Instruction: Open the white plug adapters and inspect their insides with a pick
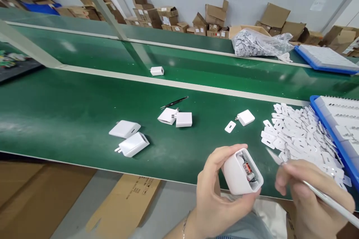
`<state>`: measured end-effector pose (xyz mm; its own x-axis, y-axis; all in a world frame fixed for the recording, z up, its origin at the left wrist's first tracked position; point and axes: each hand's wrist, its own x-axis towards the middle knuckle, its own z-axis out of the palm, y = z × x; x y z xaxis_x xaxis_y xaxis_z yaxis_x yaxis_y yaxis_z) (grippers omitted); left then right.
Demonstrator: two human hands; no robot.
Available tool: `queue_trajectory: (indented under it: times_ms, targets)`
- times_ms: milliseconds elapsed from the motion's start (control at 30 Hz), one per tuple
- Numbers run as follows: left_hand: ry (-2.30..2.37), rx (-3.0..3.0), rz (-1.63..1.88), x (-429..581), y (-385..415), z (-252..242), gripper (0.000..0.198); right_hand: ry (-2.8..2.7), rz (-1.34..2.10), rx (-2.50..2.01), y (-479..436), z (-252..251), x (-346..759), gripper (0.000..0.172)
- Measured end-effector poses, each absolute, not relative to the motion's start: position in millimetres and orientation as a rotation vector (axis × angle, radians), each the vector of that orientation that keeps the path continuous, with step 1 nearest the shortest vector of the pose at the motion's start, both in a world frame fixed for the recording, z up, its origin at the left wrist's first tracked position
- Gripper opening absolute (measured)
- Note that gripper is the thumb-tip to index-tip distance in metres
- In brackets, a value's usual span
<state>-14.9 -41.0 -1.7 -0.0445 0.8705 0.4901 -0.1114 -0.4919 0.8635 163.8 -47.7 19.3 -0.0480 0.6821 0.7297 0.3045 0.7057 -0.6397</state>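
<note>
My left hand [210, 198] grips a white charger housing [235, 177] near the table's front edge. Its open end faces up and to the right, showing a circuit board with an orange USB port [247, 167] inside. Between the fingers of my right hand [308, 198] is a slim metal hobby knife [333, 203], its pointed blade aimed left, apart from the housing. Just beyond that blade lies a pile of white charger end covers [303, 134]. A single end cover [230, 127] rests beside a white charger [246, 118] behind my left hand.
Two pairs of chargers [134, 145] [184, 119] lie on the green table [84, 108], with black tweezers [174, 102] behind one pair. Another charger [157, 71] sits beyond the pale rail. A blue tray [333, 134] borders the pile. A bag of covers [258, 43] stands farther back.
</note>
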Motion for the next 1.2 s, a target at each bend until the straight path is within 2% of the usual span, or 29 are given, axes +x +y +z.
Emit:
queue_trajectory:
  times_ms: [133, 400, 667, 1200]
  targets:
    - [0.823, 1.482, 1.639, -11.4, -42.8, -4.3, 0.065, -1.553, 0.386, -0.73, -46.9, 10.9, 154.1, 0.02]
    - [0.816, 1.472, 1.604, -7.1, -43.1, -2.1, 0.058, -1.42, 0.585, -0.674, -61.4, 8.5, 142.3, 0.026]
    - [0.903, 1.513, 1.601, -7.0, -43.1, -2.0, 0.053, -1.51, 0.493, -0.623, -49.6, 15.8, 142.4, 0.023]
    - [0.914, 1.466, 1.533, -8.0, -46.2, -4.1, 0.054, -1.601, 0.388, -0.722, -49.8, 25.9, 143.5, 0.034]
